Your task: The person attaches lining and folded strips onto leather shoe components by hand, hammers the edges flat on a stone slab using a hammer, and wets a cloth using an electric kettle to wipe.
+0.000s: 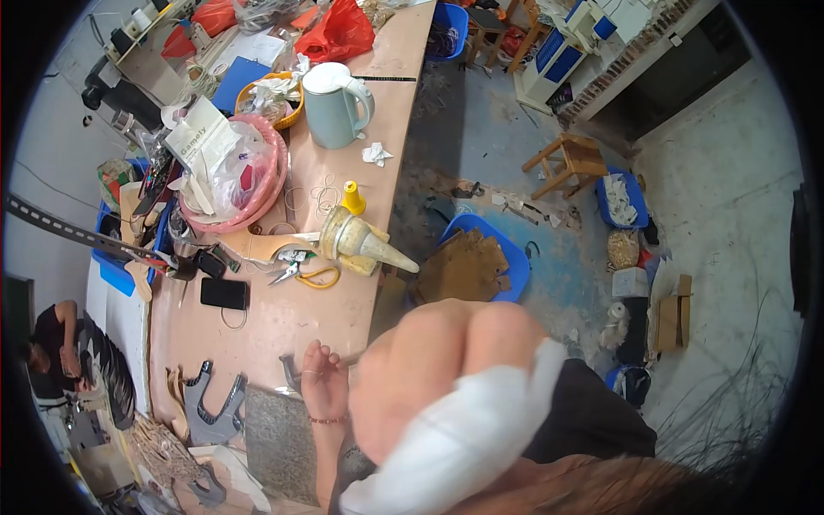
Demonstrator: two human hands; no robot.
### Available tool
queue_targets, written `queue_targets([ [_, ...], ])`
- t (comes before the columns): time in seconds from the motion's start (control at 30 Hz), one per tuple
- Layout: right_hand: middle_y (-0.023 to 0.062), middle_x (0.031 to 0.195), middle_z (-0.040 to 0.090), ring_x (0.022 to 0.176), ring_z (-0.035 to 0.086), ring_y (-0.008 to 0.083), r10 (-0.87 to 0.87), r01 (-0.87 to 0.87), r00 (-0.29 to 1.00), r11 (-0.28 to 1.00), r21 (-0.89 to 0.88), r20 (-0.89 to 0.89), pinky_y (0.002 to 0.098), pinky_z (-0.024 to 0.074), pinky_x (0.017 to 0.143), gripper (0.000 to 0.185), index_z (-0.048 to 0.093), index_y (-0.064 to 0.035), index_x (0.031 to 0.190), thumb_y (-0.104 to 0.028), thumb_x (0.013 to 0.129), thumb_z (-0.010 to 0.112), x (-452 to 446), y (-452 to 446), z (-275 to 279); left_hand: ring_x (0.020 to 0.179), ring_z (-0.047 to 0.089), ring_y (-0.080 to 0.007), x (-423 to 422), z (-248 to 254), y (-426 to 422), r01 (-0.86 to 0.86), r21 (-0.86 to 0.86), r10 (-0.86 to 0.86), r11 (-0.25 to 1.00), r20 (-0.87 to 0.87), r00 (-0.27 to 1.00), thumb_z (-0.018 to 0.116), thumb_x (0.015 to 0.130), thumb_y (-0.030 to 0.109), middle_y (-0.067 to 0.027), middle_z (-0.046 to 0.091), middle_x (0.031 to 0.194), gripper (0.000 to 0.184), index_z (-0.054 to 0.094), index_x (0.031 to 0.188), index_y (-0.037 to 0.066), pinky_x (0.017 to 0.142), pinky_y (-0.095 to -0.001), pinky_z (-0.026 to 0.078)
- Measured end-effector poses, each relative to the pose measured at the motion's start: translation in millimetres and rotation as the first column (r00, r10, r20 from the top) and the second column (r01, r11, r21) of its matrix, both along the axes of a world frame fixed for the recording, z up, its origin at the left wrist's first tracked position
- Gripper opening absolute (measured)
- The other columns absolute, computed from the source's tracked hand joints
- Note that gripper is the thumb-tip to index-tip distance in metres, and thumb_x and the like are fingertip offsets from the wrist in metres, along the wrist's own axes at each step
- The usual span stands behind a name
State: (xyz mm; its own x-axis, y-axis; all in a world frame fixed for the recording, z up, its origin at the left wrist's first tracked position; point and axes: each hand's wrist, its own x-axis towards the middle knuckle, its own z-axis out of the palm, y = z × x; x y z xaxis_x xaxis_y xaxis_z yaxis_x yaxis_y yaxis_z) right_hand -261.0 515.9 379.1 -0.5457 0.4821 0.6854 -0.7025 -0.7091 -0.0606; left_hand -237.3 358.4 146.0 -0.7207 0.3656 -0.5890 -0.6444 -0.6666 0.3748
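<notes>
My right hand [429, 369] is large, blurred and close to the camera, its fingers bent over. A white cloth-like piece [455, 438] lies across it and appears gripped; the fingertips are hidden. Lower and to the left, my left hand [326, 386], with a bracelet at the wrist, rests over the table edge. Its fingers are loosely curled, the palm shows, and I make out nothing held in it. Beside it are a small metal tool [290, 372], partly hidden, and a dark stone-like slab [279, 442]. Grey cut pieces [215, 416] lie farther left.
On the table [283, 326] are a phone [224, 293], yellow-handled scissors [318, 276], a stained cone [365, 240], a yellow spool [353, 199], a kettle [333, 112] and a pink basket [275, 184]. A blue bin [518, 266] holds cardboard. A stool [566, 165] stands beyond; another person [73, 352] sits far left.
</notes>
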Motion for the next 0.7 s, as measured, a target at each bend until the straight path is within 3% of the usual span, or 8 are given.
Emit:
queue_targets([
  [0.1,0.0192,0.109,0.062,0.099,0.064,0.0298,-0.003,0.003,1.000,0.990,0.144,-0.002,0.0401,0.0506,0.085,0.027,0.058,0.0068,0.112,-0.001,0.089,0.070,3,16,8,0.087,0.061,-0.0168,-1,-27,-11,0.062,-0.067,-0.060,0.996,0.037,0.998,0.061,0.097,0.009,-0.0043,0.062,0.101,0.027,0.056,0.123,0.009,0.077,-0.0299,0.053],
  [0.2,0.0174,0.109,0.062,0.100,0.064,0.0282,0.061,-0.067,0.997,0.979,0.194,0.037,0.0378,0.0502,0.084,0.025,0.059,0.0062,0.112,-0.001,0.090,0.068,8,7,12,0.089,0.063,-0.0184,-8,-116,-48,0.174,-0.108,-0.162,0.979,0.109,0.981,0.061,0.098,0.011,-0.0048,0.062,0.102,0.029,0.054,0.127,0.012,0.076,-0.0325,0.056],
  [0.37,0.0156,0.103,0.063,0.093,0.063,0.0269,0.096,-0.094,0.995,0.899,0.428,0.018,0.0375,0.0495,0.078,0.013,0.058,0.0041,0.104,-0.003,0.094,0.062,-2,21,5,0.091,0.065,-0.0197,-9,-201,-73,0.194,0.052,-0.192,0.980,-0.038,0.981,0.060,0.099,0.013,-0.0051,0.063,0.103,0.032,0.052,0.130,0.015,0.075,-0.0355,0.058],
  [0.4,0.0188,0.100,0.063,0.087,0.063,0.0297,0.078,-0.092,0.996,0.892,0.443,0.049,0.0417,0.0500,0.074,0.014,0.057,0.0039,0.099,-0.007,0.094,0.063,-1,24,5,0.090,0.065,-0.0195,-10,-197,-71,0.192,0.048,-0.191,0.980,-0.030,0.981,0.060,0.099,0.012,-0.0051,0.063,0.103,0.031,0.053,0.129,0.014,0.075,-0.0349,0.057],
  [0.53,0.0217,0.101,0.063,0.089,0.062,0.0336,0.158,-0.186,0.974,0.968,0.168,0.163,0.0452,0.0504,0.073,0.021,0.056,0.0051,0.099,-0.014,0.096,0.064,4,18,5,0.089,0.064,-0.0186,-19,-134,-47,0.138,0.021,-0.138,0.990,-0.014,0.990,0.061,0.098,0.011,-0.0051,0.063,0.102,0.030,0.054,0.128,0.013,0.076,-0.0329,0.056],
  [0.63,0.0175,0.098,0.062,0.086,0.061,0.0300,0.132,-0.127,0.990,0.986,-0.110,0.042,0.0406,0.0490,0.075,0.017,0.058,0.0035,0.102,-0.011,0.094,0.063,8,-13,5,0.088,0.063,-0.0180,-21,-96,-30,0.100,0.027,-0.100,0.995,-0.014,0.995,0.061,0.098,0.009,-0.0051,0.063,0.101,0.029,0.055,0.126,0.012,0.076,-0.0313,0.056],
  [0.67,0.0151,0.100,0.062,0.088,0.062,0.0274,0.045,-0.046,0.999,0.995,0.087,0.016,0.0375,0.0491,0.075,0.015,0.059,0.0034,0.104,-0.007,0.094,0.063,-2,1,1,0.088,0.062,-0.0178,-21,-83,-25,0.094,0.029,-0.094,0.995,-0.015,0.995,0.061,0.098,0.009,-0.0051,0.063,0.101,0.029,0.055,0.126,0.012,0.077,-0.0308,0.055],
  [0.7,0.0143,0.099,0.063,0.087,0.063,0.0267,0.086,-0.087,0.996,0.984,0.157,0.010,0.0364,0.0491,0.075,0.015,0.060,0.0035,0.104,-0.007,0.094,0.062,-2,1,1,0.088,0.062,-0.0175,-20,-69,-19,0.084,0.038,-0.084,0.996,-0.011,0.996,0.061,0.098,0.009,-0.0051,0.063,0.101,0.028,0.055,0.125,0.011,0.077,-0.0303,0.055],
])
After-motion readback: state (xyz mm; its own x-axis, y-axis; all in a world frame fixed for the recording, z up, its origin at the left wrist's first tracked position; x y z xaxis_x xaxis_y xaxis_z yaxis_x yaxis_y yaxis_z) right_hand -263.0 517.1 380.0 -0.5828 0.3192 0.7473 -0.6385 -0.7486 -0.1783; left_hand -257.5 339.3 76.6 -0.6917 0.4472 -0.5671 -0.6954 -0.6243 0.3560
